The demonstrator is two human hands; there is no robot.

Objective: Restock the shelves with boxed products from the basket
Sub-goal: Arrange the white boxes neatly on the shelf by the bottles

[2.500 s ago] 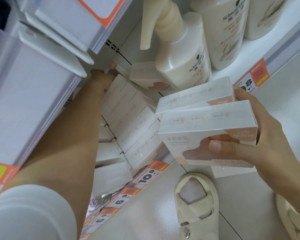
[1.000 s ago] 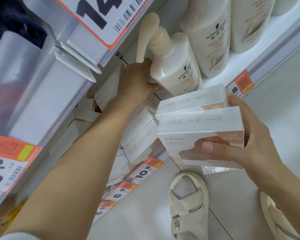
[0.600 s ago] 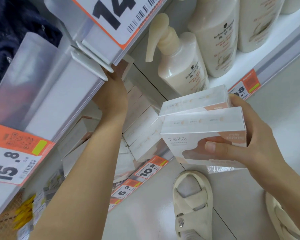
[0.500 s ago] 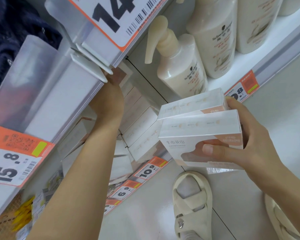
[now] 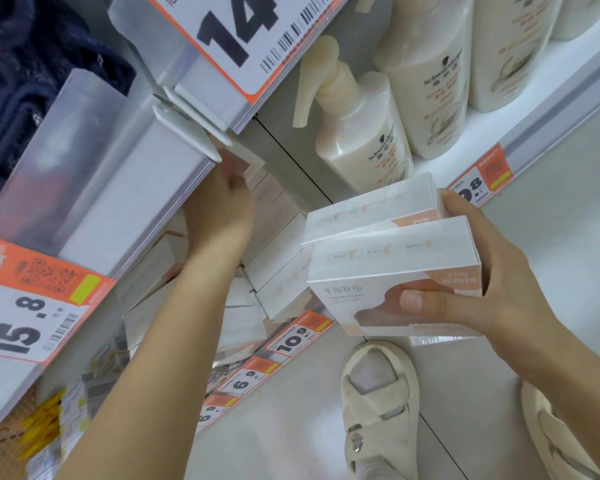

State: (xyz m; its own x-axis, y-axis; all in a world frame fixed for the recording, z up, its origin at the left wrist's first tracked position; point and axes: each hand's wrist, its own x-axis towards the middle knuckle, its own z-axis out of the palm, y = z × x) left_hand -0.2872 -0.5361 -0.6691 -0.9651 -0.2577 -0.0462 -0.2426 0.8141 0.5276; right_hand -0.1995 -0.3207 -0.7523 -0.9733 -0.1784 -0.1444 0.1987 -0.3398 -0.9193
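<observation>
Boxes (image 5: 392,265) for the shelf are stacked two high in the right hand (image 5: 492,292), whose grip is wrapped around them: thumb across the near face of the lower one, fingers behind the far ends. They hang just right of the row of shelved boxes (image 5: 278,251), above the floor and the sandal (image 5: 378,407). The left hand (image 5: 219,216) reaches to the far end of that row, under the lip of the upper shelf (image 5: 94,188); its fingertips are hidden there and seem to pinch the top of a small box (image 5: 243,161), but whether that grip is clenched on it I cannot tell.

To do this step well, the left hand should seat that far box square against the row and the back wall before it lets go, so that the row stands tight and leaves room at the near end. The right hand should keep the stack level and clear of the pump bottle (image 5: 357,133), which stands just beside the row and looks easy to knock. Then it can offer the upper box, which already sits askew on the lower one.

Against the frame half a second back, little differs: the left hand is in the same far corner, a touch deeper under the lip, and the right hand's stack sits as it did. One second back, that left hand was on the pump bottle instead.
</observation>
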